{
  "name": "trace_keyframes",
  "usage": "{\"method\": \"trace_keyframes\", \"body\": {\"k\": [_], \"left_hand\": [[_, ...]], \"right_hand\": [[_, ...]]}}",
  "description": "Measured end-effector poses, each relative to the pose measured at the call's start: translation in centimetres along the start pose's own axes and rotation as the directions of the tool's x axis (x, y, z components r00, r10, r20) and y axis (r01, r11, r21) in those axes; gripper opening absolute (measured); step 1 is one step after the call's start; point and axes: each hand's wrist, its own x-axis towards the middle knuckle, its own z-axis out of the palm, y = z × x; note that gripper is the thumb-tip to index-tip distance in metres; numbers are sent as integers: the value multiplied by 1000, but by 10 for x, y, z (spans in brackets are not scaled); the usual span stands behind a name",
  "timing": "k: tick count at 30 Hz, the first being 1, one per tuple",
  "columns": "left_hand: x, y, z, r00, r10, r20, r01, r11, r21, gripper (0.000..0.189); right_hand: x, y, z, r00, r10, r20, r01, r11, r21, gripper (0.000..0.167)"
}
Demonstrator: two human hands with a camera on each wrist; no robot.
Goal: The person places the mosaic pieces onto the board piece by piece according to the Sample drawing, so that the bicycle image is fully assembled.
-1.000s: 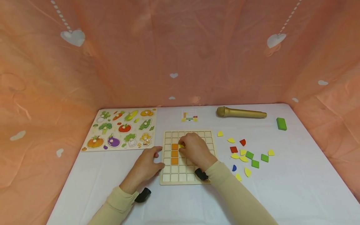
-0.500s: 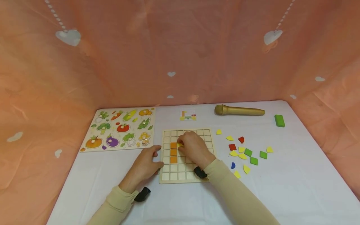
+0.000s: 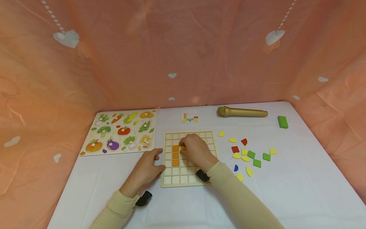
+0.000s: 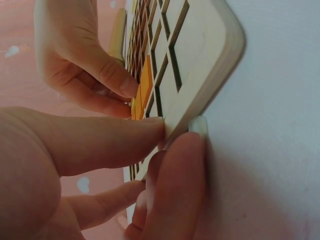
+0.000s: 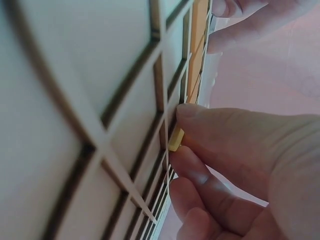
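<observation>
In the head view a wooden grid board (image 3: 187, 184) lies mid-table, with several orange squares (image 3: 175, 155) in a column in its cells. My right hand (image 3: 197, 151) is over the board and pinches a small yellow piece (image 5: 176, 138) between thumb and fingertips. In the right wrist view the piece sits tilted against a cell's edge; part of it is hidden by the fingers. My left hand (image 3: 145, 171) grips the board's left rim. The left wrist view has its thumb (image 4: 120, 140) on the rim and a curled finger against the side.
To the right lie loose yellow pieces (image 3: 249, 171), green diamonds (image 3: 257, 163), a red square (image 3: 235, 149) and a blue half-round (image 3: 236, 167). A gold microphone (image 3: 243, 112), a green block (image 3: 282, 122), a pattern card (image 3: 190, 116) and a vegetable puzzle (image 3: 120, 133) stand farther back.
The head view has shifted slightly. The right hand stays at the same cell beside the top orange square, still pinching the yellow piece. The left hand keeps its place on the rim.
</observation>
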Motion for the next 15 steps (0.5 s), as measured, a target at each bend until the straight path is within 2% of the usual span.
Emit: {"method": "trace_keyframes", "body": {"k": [5,10,15], "left_hand": [[0,0,0,1000,-6,-1,6,1000,3,71],[-1,-1,0,1000,18,-23,-17,999,43,69],[-1,-1,0,999,29,-18,-29,999,37,69]], "right_hand": [[-1,1,-2,1000,0,-5,0,1000,0,14],[-4,5,-10,1000,2,-17,-2,1000,15,15],[-10,27,-28,999,-9,-53,9,1000,6,18]]}}
